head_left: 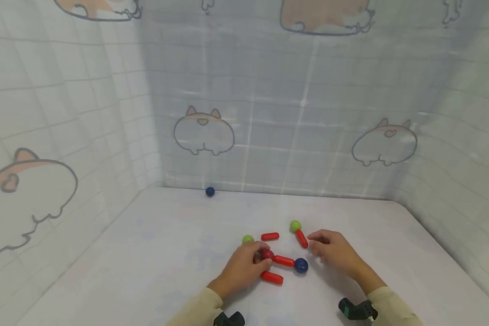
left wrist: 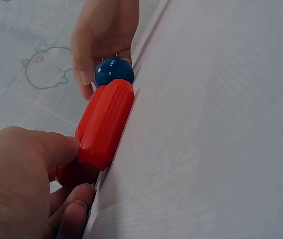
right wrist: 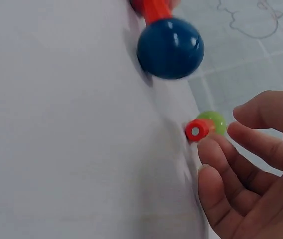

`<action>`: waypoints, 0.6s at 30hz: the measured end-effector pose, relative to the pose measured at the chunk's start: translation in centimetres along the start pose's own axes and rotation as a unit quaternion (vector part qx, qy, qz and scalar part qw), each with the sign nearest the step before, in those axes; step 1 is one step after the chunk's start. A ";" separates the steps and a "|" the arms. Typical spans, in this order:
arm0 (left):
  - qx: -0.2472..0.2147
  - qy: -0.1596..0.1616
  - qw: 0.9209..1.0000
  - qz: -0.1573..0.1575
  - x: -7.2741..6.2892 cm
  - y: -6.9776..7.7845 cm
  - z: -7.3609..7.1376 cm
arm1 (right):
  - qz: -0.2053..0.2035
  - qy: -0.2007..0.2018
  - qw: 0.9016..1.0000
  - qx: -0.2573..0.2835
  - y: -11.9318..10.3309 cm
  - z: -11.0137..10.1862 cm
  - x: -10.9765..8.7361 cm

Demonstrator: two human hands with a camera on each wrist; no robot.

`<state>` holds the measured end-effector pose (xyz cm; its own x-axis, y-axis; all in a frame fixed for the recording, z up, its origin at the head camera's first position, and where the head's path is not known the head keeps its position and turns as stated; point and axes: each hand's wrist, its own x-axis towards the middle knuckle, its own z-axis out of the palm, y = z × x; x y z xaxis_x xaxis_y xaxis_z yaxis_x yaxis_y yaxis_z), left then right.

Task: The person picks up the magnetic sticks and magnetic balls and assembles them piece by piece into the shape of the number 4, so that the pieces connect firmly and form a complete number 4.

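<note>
My left hand holds a dark red ball between thumb and fingers. A red rod joins that ball to a dark blue ball. Beside my left thumb lies a loose red rod, which looms large in the left wrist view. My right hand hovers with loosely bent fingers and nothing in them. Closest to its fingertips is another red rod, its far end on a green ball; the right wrist view shows this rod's round end with a silvery centre.
Beyond my left hand sit a second green ball, partly hidden, and a short red rod. Another dark blue ball rests at the back edge of the white table. Patterned curtains surround the back and sides.
</note>
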<state>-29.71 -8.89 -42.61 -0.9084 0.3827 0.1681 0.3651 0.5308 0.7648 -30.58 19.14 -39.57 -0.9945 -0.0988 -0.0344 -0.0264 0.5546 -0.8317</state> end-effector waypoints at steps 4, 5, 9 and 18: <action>-0.002 0.000 1.000 0.005 0.1 0.2 0.2 | 0.018 0.010 0.999 -0.027 0.2 -0.2 1.0; 0.000 0.001 1.000 0.006 0.1 0.3 0.2 | 0.020 0.011 0.999 -0.035 0.1 -0.2 1.3; 0.005 0.003 1.000 0.003 0.1 0.5 0.0 | 0.023 0.015 0.998 -0.053 0.1 0.0 2.5; 0.010 -0.001 1.000 -0.009 -0.2 0.4 0.0 | 0.014 0.032 0.995 -0.095 -0.1 1.3 4.5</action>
<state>-29.43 -8.75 -42.38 -0.9148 0.3736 0.1534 0.3524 0.5531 0.7549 -34.87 17.56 -40.37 -0.9994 -0.0326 -0.0152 -0.0122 0.7029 -0.7112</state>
